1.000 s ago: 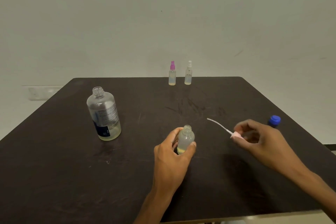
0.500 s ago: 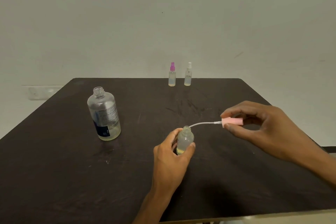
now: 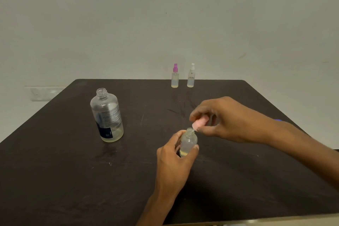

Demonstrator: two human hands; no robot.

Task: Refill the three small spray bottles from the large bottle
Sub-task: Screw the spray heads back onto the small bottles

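Since half a second ago the right hand [image 3: 225,119] has swung in from the right and brought the pink spray top [image 3: 200,123] down to the mouth of the small bottle [image 3: 188,142], so the thin tube now dips into the neck instead of arcing out sideways. Fingers of that hand pinch the top, which sits tilted just above the rim. The left hand [image 3: 176,158] is wrapped around the small bottle near the middle of the desk [image 3: 55,170], keeping it upright (a little yellowish liquid shows at the bottom).

To seat the top well, I would straighten it over the neck, let the tube slide fully inside, then twist while the left hand holds the bottle firm against the desk.

Left of them stands the large bottle [image 3: 107,115], uncapped and nearly drained. At the far edge stand a purple-topped bottle [image 3: 174,76] and a white-topped bottle [image 3: 191,76], side by side.
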